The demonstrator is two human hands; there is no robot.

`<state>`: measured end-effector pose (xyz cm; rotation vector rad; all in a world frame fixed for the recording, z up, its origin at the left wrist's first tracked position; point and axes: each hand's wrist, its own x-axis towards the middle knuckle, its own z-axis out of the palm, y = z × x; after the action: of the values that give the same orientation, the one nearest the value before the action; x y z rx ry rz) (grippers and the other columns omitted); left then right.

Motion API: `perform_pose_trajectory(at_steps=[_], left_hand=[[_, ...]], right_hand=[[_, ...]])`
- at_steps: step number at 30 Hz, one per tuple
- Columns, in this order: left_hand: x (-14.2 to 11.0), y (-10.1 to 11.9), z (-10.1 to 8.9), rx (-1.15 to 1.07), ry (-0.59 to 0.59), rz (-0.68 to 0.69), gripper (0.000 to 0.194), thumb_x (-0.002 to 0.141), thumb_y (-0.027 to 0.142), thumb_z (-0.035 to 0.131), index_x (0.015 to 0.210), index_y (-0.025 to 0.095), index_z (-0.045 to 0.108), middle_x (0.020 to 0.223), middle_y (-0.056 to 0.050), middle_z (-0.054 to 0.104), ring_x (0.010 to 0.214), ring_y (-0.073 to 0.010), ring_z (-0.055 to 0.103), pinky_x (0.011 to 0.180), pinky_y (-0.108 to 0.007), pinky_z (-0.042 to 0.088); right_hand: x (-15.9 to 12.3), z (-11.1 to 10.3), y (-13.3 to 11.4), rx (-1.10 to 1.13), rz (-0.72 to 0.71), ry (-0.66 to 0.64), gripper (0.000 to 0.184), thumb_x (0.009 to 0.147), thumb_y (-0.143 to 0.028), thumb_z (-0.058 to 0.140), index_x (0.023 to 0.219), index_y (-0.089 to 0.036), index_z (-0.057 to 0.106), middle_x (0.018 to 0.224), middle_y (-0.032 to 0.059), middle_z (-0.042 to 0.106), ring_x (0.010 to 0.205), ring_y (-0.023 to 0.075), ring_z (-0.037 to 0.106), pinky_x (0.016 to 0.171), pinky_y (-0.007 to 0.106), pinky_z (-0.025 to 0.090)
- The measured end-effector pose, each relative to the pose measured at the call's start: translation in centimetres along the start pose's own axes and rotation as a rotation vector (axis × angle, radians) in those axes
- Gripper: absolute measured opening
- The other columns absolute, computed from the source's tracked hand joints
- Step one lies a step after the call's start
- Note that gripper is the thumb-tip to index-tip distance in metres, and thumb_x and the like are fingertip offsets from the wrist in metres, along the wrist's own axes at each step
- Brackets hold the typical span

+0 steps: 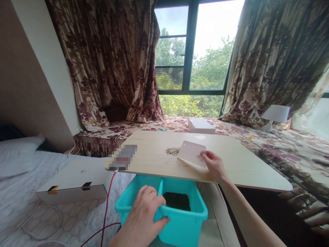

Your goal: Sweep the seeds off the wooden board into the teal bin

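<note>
Over the tabletop [244, 164], right fingers [203, 154] pinch a sheet [190, 152]; left fingers [155, 199] clasp a turquoise tub [182, 228].

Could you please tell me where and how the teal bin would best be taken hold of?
I'd grip the teal bin by its rim, one hand at each end, coming from the near side with fingers under the lip. That lip juts outward, giving a hold, while the tabletop crowds the far side. The dark granules in the right compartment suggest keeping it level.
</note>
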<state>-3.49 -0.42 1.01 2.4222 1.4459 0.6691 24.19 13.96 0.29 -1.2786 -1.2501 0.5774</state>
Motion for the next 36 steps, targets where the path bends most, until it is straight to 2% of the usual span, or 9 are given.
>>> perform_pose_trajectory(at_steps=[5, 11, 12, 15, 19, 23, 25, 30, 36], left_hand=[[-0.1, -0.1, -0.1, -0.011, -0.01, -0.016, 0.017, 0.071, 0.016, 0.068, 0.083, 0.021, 0.058, 0.085, 0.0, 0.055, 0.096, -0.0223, 0.047, 0.094, -0.041, 0.032], [-0.3, -0.5, -0.6, -0.019, -0.006, -0.009, 0.016, 0.074, 0.017, 0.067, 0.085, 0.021, 0.056, 0.089, 0.0, 0.056, 0.096, -0.0222, 0.047, 0.092, -0.04, 0.034], [-0.2, -0.4, -0.6, -0.017, -0.004, -0.006, 0.016, 0.074, 0.016, 0.066, 0.085, 0.022, 0.056, 0.089, 0.0, 0.056, 0.097, -0.0222, 0.047, 0.092, -0.04, 0.034], [0.2, 0.4, 0.0, -0.01, -0.002, 0.019, 0.02, 0.074, 0.018, 0.068, 0.087, 0.022, 0.055, 0.089, 0.0, 0.055, 0.097, -0.0225, 0.045, 0.09, -0.04, 0.034], [1.4, 2.2, 2.8, 0.017, 0.014, 0.089, 0.021, 0.07, 0.023, 0.073, 0.081, 0.022, 0.055, 0.083, 0.001, 0.052, 0.09, -0.022, 0.045, 0.082, -0.037, 0.036], [1.9, 1.8, 6.4, 0.076, 0.116, 0.286, 0.033, 0.064, 0.041, 0.077, 0.073, 0.021, 0.053, 0.075, 0.001, 0.046, 0.079, -0.0205, 0.043, 0.07, -0.033, 0.035], [1.9, 0.5, 7.4, 0.1, 0.072, 0.321, 0.032, 0.066, 0.043, 0.075, 0.077, 0.021, 0.054, 0.076, 0.0, 0.044, 0.08, -0.02, 0.042, 0.068, -0.031, 0.033], [2.2, -2.3, 7.8, 0.08, -0.056, 0.374, 0.03, 0.067, 0.041, 0.075, 0.075, 0.023, 0.053, 0.069, 0.004, 0.037, 0.076, -0.0176, 0.038, 0.071, -0.03, 0.031], [4.8, -0.7, 8.6, 0.064, -0.034, 0.263, 0.027, 0.067, 0.038, 0.075, 0.075, 0.023, 0.054, 0.068, 0.003, 0.036, 0.074, -0.0167, 0.038, 0.066, -0.028, 0.026]], right_hand=[[-0.2, -0.1, -0.8, 0.013, 0.026, -0.124, 0.033, 0.067, -0.047, 0.062, 0.077, -0.016, 0.068, 0.075, 0.0073, 0.073, 0.062, 0.0178, 0.061, 0.051, 0.026, 0.042], [-1.0, -0.7, -2.3, 0.056, 0.099, -0.481, 0.03, 0.064, -0.045, 0.068, 0.072, -0.016, 0.07, 0.065, 0.0036, 0.069, 0.055, 0.0133, 0.054, 0.049, 0.024, 0.038], [-0.9, -0.9, -2.4, 0.078, 0.11, -0.484, 0.03, 0.064, -0.045, 0.069, 0.073, -0.016, 0.07, 0.065, 0.0033, 0.069, 0.055, 0.0131, 0.054, 0.049, 0.024, 0.038], [0.2, -1.6, -1.8, 0.166, 0.113, -0.248, 0.03, 0.065, -0.043, 0.069, 0.079, -0.017, 0.071, 0.074, 0.0041, 0.07, 0.059, 0.0132, 0.056, 0.051, 0.023, 0.039], [2.4, -3.0, 0.0, 0.14, 0.155, -0.019, 0.029, 0.065, -0.04, 0.068, 0.081, -0.016, 0.07, 0.074, 0.005, 0.071, 0.056, 0.0127, 0.055, 0.048, 0.023, 0.038], [3.1, -3.9, 1.4, 0.086, 0.176, 0.023, 0.03, 0.065, -0.04, 0.068, 0.082, -0.016, 0.07, 0.078, 0.0061, 0.073, 0.062, 0.015, 0.06, 0.052, 0.024, 0.043], [3.1, -4.1, 1.7, 0.089, 0.183, 0.033, 0.03, 0.065, -0.041, 0.068, 0.083, -0.017, 0.07, 0.082, 0.0059, 0.074, 0.067, 0.0168, 0.063, 0.057, 0.025, 0.047], [3.9, -5.4, 2.1, -0.018, 0.236, 0.133, 0.028, 0.067, -0.039, 0.066, 0.085, -0.018, 0.07, 0.084, 0.0055, 0.074, 0.073, 0.0189, 0.065, 0.061, 0.027, 0.049], [4.7, -7.3, 2.4, -0.046, 0.294, 0.203, 0.031, 0.068, -0.038, 0.065, 0.092, -0.019, 0.069, 0.085, 0.0047, 0.073, 0.069, 0.0184, 0.063, 0.055, 0.025, 0.048]])
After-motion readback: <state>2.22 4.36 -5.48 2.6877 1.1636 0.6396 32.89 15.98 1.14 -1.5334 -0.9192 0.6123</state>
